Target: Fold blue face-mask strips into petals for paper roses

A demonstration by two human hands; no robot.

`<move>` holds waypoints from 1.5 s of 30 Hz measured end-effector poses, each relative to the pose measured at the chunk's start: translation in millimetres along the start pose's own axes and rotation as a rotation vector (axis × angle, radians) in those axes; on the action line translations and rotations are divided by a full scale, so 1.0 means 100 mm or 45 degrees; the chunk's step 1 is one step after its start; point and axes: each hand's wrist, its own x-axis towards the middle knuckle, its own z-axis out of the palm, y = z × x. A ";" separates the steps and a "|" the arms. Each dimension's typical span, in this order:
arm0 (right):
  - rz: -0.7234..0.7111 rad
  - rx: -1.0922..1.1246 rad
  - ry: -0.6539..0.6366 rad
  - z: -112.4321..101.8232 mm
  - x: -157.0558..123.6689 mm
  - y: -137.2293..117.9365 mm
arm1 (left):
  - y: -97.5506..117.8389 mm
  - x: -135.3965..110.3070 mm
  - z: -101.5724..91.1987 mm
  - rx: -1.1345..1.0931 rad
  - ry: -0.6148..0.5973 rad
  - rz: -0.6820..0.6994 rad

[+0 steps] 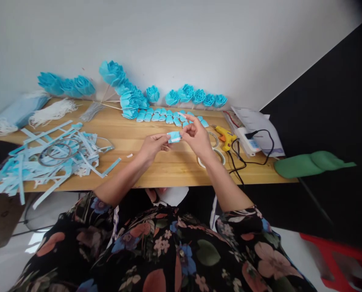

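Note:
Above the middle of the table I hold a small light-blue fabric piece (pixel 174 137) with a white strip along its lower edge. My left hand (pixel 153 147) pinches its left end between thumb and fingers. At its right end are the closed thumb and fingertip of my right hand (pixel 198 137), whose index finger points up. A thin white sliver shows by that fingertip; what it is I cannot make out. Just behind my hands, rows of folded blue pieces (pixel 148 114) lie on the wood, some hidden by my right hand. Two tape rolls (pixel 219 155) lie beside my right wrist.
Blue fabric flowers (pixel 112 73) on sticks line the wall. Cut blue strips (pixel 59 162) pile up at left, near white cords (pixel 53 112) and blue masks (pixel 25 108). At right are a yellow glue gun (pixel 226 138), a power strip (pixel 248 141) with black cables and a green bottle (pixel 311 164).

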 end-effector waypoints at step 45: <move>0.182 0.221 -0.251 0.18 0.23 0.38 | -0.06 0.39 -0.15 0.279 0.112 0.138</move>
